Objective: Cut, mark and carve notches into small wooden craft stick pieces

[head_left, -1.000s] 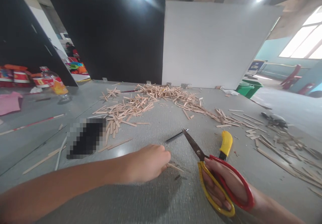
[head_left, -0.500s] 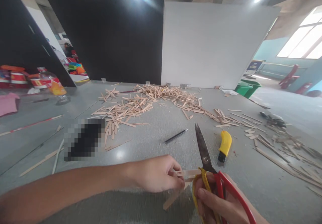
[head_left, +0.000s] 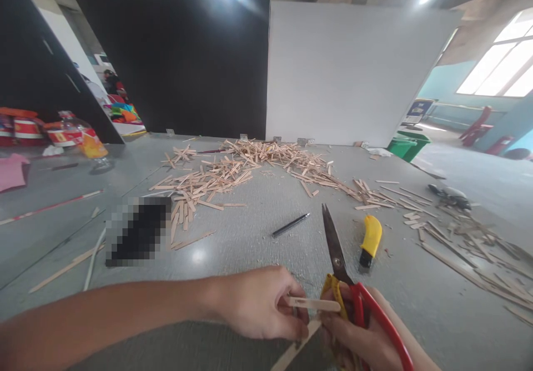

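My left hand (head_left: 266, 304) is closed on flat wooden craft sticks (head_left: 314, 304); one sticks out to the right from its fingers. A second craft stick (head_left: 296, 349) slants down toward the bottom edge, between my two hands. In my right hand (head_left: 353, 332) is a pair of scissors (head_left: 336, 249), one handle red and the other wrapped in yellow, its dark blades pointing away and nearly together. The fingertips of my right hand reach the slanted stick; whether they grip it is unclear. A yellow-handled cutter (head_left: 372, 237) lies right of the blades, and a pen (head_left: 291, 225) lies left of them.
Loose craft sticks (head_left: 233, 174) spread across the back of the grey table (head_left: 245, 232). Longer strips (head_left: 453, 260) lie at right. A pixelated dark patch (head_left: 144, 232) covers something at left, near a plastic bottle (head_left: 89, 143). Black and white panels (head_left: 333, 71) stand behind.
Both hands have shifted slightly. The stick in my left hand has swung down and shows its free end in front of the scissors' yellow handle. The slanted stick sits lower.
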`<state>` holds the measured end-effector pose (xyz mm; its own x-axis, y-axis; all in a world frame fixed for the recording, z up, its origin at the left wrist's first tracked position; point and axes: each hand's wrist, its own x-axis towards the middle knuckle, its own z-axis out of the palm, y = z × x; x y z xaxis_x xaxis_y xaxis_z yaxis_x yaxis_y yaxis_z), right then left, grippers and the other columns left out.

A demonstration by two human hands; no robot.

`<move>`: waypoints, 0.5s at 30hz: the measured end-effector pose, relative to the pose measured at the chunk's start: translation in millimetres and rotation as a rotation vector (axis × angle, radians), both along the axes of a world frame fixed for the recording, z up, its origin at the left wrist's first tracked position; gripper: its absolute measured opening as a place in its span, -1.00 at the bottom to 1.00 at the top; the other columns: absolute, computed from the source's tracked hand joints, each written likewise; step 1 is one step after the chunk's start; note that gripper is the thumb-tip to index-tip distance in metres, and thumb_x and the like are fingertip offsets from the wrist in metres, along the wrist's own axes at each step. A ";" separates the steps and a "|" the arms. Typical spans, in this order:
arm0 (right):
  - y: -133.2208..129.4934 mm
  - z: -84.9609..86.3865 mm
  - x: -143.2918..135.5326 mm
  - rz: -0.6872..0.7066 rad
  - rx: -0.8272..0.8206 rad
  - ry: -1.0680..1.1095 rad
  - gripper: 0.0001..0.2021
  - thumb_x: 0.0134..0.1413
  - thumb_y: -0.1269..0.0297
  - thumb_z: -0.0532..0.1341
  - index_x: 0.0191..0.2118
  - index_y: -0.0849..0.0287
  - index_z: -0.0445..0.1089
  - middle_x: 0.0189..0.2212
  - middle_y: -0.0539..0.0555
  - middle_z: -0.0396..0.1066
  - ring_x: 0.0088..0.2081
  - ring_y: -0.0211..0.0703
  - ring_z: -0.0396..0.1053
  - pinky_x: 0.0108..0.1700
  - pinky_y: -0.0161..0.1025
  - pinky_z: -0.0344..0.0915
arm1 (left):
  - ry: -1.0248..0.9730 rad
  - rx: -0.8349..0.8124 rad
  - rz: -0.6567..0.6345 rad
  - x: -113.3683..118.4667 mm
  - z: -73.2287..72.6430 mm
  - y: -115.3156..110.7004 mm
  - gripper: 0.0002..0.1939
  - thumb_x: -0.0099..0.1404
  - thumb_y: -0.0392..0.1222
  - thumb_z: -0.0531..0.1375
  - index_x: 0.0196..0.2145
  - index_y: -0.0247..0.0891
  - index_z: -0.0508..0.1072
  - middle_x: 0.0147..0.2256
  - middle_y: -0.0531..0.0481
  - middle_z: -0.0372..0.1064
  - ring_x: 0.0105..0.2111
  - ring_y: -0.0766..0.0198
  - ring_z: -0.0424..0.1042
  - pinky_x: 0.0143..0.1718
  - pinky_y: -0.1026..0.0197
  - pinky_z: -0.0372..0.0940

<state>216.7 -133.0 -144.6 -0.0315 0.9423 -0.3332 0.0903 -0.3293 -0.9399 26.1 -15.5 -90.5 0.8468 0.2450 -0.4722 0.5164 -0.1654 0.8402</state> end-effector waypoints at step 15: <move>9.4 24.6 33.4 -0.373 0.327 0.067 -0.56 0.06 -0.17 0.41 -0.46 0.17 0.54 -0.66 0.15 0.51 -0.62 -0.05 0.46 -0.51 -0.16 0.41 | -0.330 -0.154 0.352 3.5 7.0 -6.1 -0.86 0.61 -0.14 -0.14 0.07 -0.06 -0.03 -0.36 0.19 0.26 -0.62 0.42 0.08 -0.57 0.32 0.16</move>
